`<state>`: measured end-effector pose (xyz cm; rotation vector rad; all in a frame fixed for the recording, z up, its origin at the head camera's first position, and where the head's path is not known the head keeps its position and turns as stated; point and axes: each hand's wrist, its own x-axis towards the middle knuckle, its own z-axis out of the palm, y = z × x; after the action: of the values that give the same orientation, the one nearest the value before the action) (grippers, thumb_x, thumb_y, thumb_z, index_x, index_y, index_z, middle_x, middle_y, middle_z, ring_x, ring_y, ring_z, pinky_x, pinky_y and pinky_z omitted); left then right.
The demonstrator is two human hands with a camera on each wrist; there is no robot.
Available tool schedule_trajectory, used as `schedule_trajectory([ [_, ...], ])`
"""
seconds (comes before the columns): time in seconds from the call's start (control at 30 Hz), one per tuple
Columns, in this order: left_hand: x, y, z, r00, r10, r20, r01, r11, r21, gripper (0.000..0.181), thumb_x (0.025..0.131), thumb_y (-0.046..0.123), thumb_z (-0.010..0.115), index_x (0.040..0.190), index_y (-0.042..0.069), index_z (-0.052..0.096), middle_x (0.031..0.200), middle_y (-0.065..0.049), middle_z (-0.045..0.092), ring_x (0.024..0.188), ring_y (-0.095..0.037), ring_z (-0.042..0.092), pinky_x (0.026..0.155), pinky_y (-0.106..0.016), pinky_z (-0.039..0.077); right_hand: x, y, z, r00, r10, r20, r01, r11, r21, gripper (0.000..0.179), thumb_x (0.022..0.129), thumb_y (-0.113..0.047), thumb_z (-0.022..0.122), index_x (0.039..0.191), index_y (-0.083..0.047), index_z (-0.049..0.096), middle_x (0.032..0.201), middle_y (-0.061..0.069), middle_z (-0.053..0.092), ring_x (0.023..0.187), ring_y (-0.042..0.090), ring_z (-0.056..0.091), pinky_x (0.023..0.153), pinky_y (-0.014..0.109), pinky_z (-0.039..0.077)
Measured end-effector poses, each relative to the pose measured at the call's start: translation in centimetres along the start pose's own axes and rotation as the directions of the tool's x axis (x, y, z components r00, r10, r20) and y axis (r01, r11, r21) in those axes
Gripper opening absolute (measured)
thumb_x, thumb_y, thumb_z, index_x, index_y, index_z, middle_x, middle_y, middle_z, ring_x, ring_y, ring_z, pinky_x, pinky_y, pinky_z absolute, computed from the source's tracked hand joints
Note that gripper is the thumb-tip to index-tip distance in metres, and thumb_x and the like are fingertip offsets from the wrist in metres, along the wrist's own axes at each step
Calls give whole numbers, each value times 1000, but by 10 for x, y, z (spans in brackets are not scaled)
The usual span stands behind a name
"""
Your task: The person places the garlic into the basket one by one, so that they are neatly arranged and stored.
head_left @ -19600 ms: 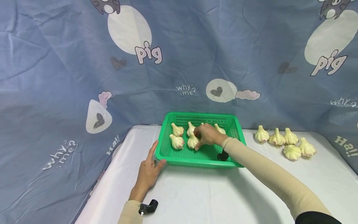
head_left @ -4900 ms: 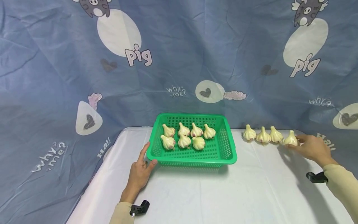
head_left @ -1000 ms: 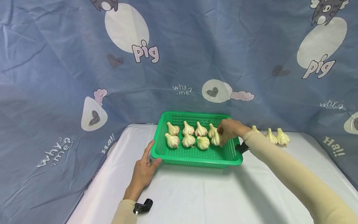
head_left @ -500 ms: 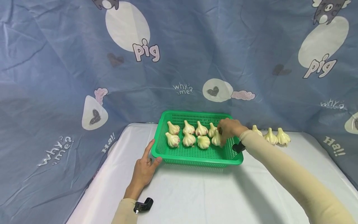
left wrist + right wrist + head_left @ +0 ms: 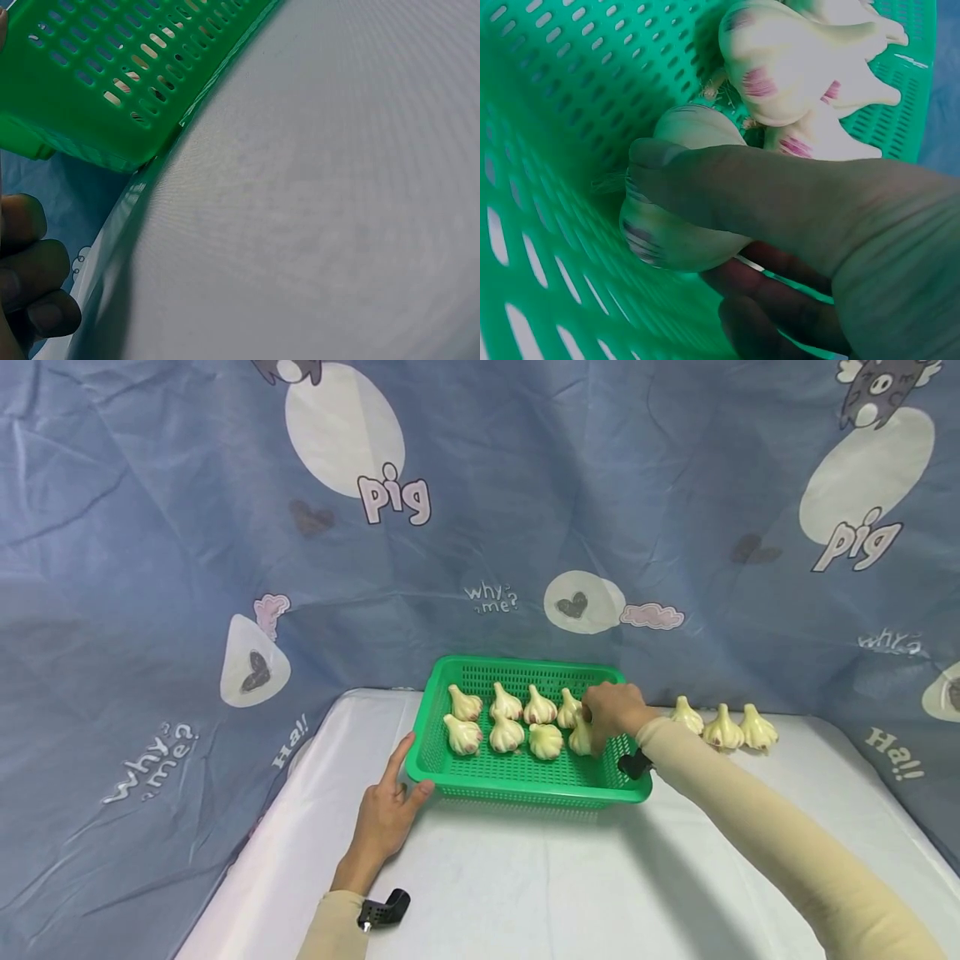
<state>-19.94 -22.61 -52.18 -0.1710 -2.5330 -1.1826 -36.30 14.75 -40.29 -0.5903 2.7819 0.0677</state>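
Note:
A green perforated plastic basket (image 5: pixel 525 783) holds two rows of pale garlic bulbs (image 5: pixel 506 735) with purplish root ends. Inside it, my right hand (image 5: pixel 617 714) grips a garlic bulb (image 5: pixel 580 739) at the right end of the front row. The right wrist view shows the thumb (image 5: pixel 727 184) across this bulb (image 5: pixel 679 244), with fingers on its other side. At the basket's front left corner, my left hand (image 5: pixel 386 818) touches the rim with index finger and thumb spread fairly straight. Its other fingers (image 5: pixel 37 274) are bent below the basket wall in the left wrist view.
On the table's right side stand three more garlic bulbs (image 5: pixel 723 729) in a row, the leftmost partly behind the right sleeve. A white cloth covers the table (image 5: pixel 525 893). Behind the basket hangs a blue printed curtain (image 5: pixel 480 527).
The right hand took a garlic bulb from the table's right side and brought it into the basket. Over the last second it has shifted only slightly there. The left hand keeps its place.

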Motion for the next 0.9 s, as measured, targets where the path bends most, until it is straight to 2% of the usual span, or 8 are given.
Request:
schedule_trajectory([
  [0.17,0,0,0,1000,2,0,-2,1000,3,82,98,49,73,167,43,29,45,20,31,41,7,19,41,-20,20,0,-2,2,1000,12,-8,-12,1000,4,46,60,-32,103,98,-21,79,98,0,74,85,22,66,76,49,56],
  [0.27,-1,0,0,1000,5,1,-5,1000,3,82,98,49,73,167,41,29,45,20,31,41,7,19,41,-20,20,0,-3,3,1000,18,-9,-18,1000,4,45,60,-31,103,97,-21,79,97,-1,74,85,22,66,76,48,55],
  [0.6,-2,-3,1,1000,22,-8,-22,1000,0,81,99,51,71,168,37,31,45,20,30,41,7,18,41,-20,20,0,-8,7,998,65,-12,-65,998,-22,62,57,-37,106,111,-20,79,107,2,75,92,27,69,79,50,56],
  [0.73,-3,-3,1,1000,24,-5,-24,1000,2,82,99,48,73,168,40,29,45,21,29,41,8,18,41,-20,19,-4,-10,7,998,64,-10,-65,998,-19,66,57,-38,106,115,-21,80,109,3,76,95,28,70,79,50,55],
  [0.9,-1,-3,0,999,34,-12,-34,999,-1,83,98,47,73,168,40,29,45,20,30,41,7,18,41,-20,19,-5,-11,7,998,62,-19,-63,998,-20,64,57,-39,106,113,-21,80,107,1,76,94,27,69,77,48,54],
])
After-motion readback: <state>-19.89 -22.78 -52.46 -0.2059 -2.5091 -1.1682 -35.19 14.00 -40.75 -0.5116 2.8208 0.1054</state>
